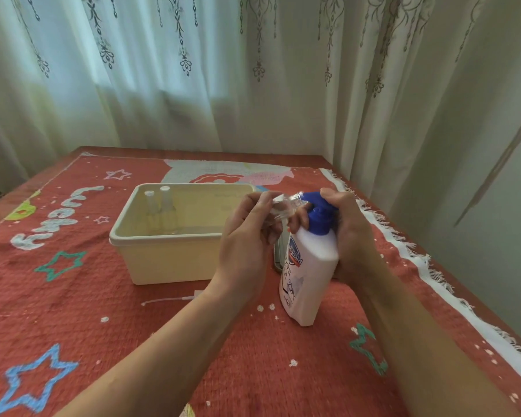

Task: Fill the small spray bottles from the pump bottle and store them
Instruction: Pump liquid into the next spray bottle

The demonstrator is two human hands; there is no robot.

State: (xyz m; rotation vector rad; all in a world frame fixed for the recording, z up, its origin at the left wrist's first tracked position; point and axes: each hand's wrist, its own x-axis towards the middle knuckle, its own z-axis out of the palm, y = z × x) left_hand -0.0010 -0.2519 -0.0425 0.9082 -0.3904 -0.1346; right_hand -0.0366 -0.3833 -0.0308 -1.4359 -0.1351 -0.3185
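Observation:
A white pump bottle [306,275] with a blue pump head stands tilted on the red cloth, right of centre. My right hand [351,236] grips its neck, with the palm over the pump head. My left hand [247,233] holds a small clear spray bottle [280,207] tilted, its mouth against the blue spout. Two other small spray bottles [161,207] stand upright in the far left corner of a cream plastic box [166,260]. A white spray-head tube [169,300] lies on the cloth in front of the box.
A red cloth [73,311] with stars and letters covers the table. Its fringed right edge [427,266] runs near a wall. Curtains [193,70] hang behind. A dark metallic item [278,254] lies between the box and the pump bottle, mostly hidden.

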